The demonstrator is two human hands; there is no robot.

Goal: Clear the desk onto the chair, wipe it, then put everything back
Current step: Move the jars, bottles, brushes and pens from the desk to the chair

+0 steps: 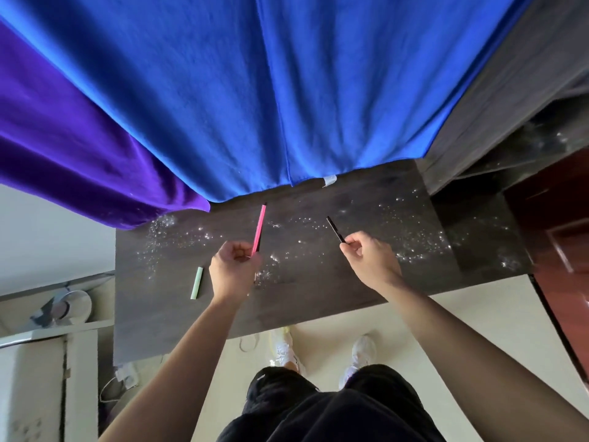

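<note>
Pink pen (pixel 258 229), frame centre, pinched at its lower end by the left hand (pixel 234 267); black pen (pixel 335 229) likewise in the right hand (pixel 371 258); both over the surface (pixel 318 282), likely light, stiff, slim.

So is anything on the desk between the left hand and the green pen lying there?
Nothing visible. The green pen lies alone on the desk, just left of the left hand, which already holds a pink pen.
</note>
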